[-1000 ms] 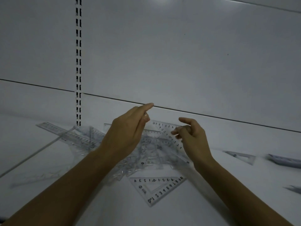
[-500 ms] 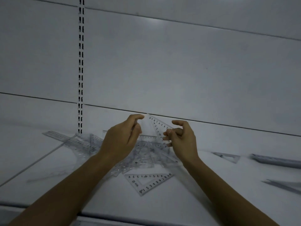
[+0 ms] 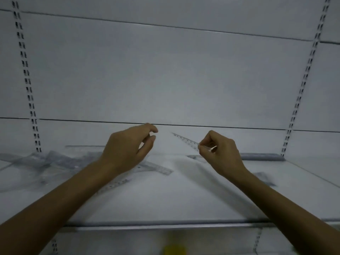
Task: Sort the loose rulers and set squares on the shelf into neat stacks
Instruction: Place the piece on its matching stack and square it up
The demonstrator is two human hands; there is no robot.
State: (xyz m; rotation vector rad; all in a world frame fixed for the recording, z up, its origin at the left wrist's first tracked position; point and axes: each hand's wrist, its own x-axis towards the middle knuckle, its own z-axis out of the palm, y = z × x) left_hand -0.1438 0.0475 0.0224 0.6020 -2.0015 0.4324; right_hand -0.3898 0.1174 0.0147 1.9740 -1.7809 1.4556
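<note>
Right hand (image 3: 219,153) pinches the clear ruler (image 3: 185,140) at its near end. It sticks up-left from the fingertips, off the shelf (image 3: 165,199), between both hands. Transparent, faint, dark scale marks along the edge. Left hand (image 3: 128,148) loosely curled, holding nothing, above the loose pile (image 3: 60,161) on the shelf's left.

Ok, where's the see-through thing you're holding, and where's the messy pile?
See-through piece (image 3: 185,140): head view, on its marked edge.
Messy pile (image 3: 60,161): head view, middle of the overlapping rulers.
</note>
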